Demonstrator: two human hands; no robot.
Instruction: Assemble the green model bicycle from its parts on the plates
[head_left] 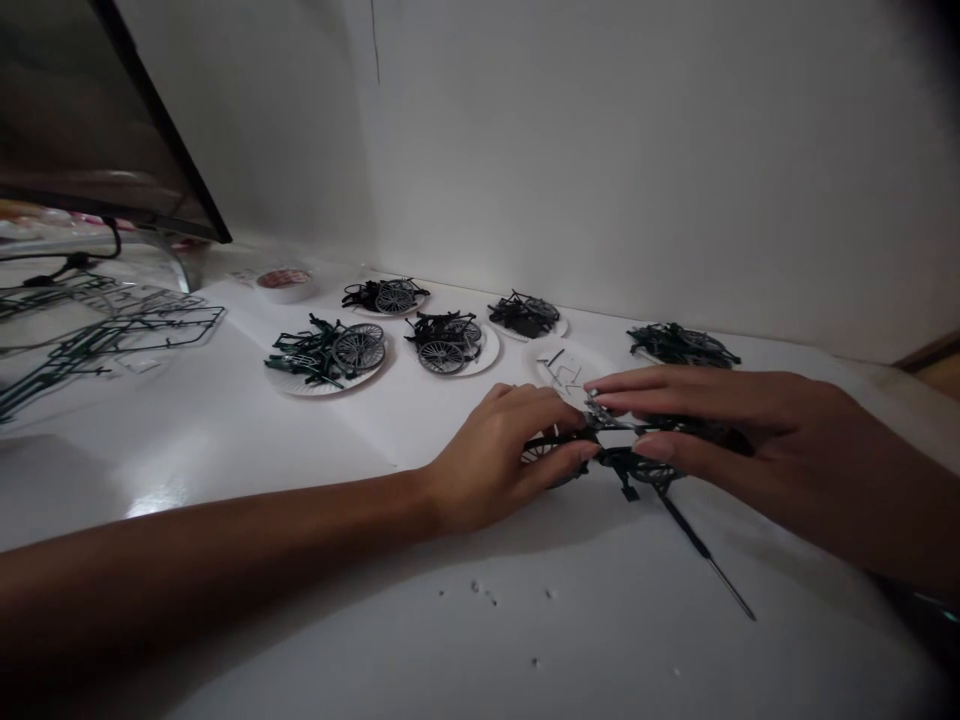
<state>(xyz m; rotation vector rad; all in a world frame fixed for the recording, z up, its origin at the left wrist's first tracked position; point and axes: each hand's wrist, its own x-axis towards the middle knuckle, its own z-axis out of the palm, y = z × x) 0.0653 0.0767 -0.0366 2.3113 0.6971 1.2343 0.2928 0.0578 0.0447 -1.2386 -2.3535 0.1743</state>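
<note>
A small black model bicycle (619, 458) lies on the white table between my hands. My left hand (510, 455) grips its left end, fingers and thumb closed around the frame by a spoked wheel. My right hand (720, 425) reaches over the right end, with its index finger and thumb on either side of the model and apart. A small silvery part (598, 408) touches the right fingertips; whether it is pinched is unclear. Beneath the right hand, a thin screwdriver (701, 545) points toward the lower right.
Paper plates (326, 388) hold dark model bicycle parts along the back. Another plate (536, 362) bears thin grey pieces. Green part frames (112, 335) lie left, below a monitor (90, 120). Beyond is a tape roll (285, 288). Tiny bits (475, 587) dot the table's front.
</note>
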